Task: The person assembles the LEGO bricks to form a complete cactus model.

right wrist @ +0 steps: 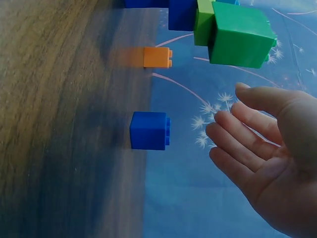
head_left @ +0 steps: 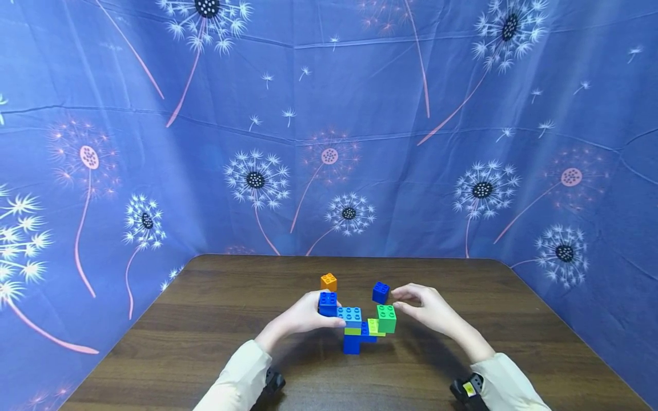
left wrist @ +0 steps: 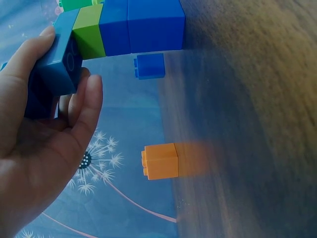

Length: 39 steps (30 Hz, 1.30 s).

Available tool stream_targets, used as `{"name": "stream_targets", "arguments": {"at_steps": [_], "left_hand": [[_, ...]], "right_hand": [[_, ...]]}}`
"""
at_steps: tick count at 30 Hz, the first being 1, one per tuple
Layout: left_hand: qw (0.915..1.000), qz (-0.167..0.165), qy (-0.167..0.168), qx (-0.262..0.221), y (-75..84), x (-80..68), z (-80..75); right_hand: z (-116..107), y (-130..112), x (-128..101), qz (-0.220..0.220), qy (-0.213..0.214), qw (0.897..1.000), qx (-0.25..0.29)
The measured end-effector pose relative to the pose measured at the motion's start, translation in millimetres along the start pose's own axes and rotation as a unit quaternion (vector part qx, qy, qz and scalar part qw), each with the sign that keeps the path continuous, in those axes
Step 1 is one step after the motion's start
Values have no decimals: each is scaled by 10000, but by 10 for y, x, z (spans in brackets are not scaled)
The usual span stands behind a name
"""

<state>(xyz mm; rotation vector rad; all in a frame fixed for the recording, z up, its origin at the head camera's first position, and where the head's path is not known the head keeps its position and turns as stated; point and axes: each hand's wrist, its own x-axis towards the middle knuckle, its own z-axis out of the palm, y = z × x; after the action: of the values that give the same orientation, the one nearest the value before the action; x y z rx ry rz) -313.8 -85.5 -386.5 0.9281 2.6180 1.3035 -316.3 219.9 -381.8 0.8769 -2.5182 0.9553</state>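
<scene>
Brick assembly (head_left: pixel 353 331) is on the near side of the loose blue brick (head_left: pixel 380 293), left hand (head_left: pixel 307 314) pinching the assembly's light-blue brick (head_left: pixel 349 315), right hand (head_left: pixel 425 308) loosely bent, empty, just right of the loose blue brick; probably light, stiff plastic, joints may pop, so grip flat sides.

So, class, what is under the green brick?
Under part of the green brick is a lime brick, with a dark blue brick beneath that. The faces where green meets lime are covered, so unseen.
</scene>
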Motion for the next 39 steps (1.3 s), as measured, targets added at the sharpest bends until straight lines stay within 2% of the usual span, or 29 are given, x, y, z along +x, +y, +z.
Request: {"name": "stream_targets", "arguments": {"at_steps": [5, 13, 24, 39], "left_hand": [[9999, -77, -3, -79, 7, -5, 4], [9998, 39, 167, -72, -6, -5, 14], [9986, 124, 401, -324, -11, -37, 53], [9991, 52, 349, -253, -18, -30, 58]], "right_hand": [[51, 31, 55, 14, 254, 9997, -38], [118, 56, 135, 185, 446, 9988, -50], [244, 99, 211, 347, 349, 9987, 130], [362, 201, 342, 516, 258, 9983, 56]]}}
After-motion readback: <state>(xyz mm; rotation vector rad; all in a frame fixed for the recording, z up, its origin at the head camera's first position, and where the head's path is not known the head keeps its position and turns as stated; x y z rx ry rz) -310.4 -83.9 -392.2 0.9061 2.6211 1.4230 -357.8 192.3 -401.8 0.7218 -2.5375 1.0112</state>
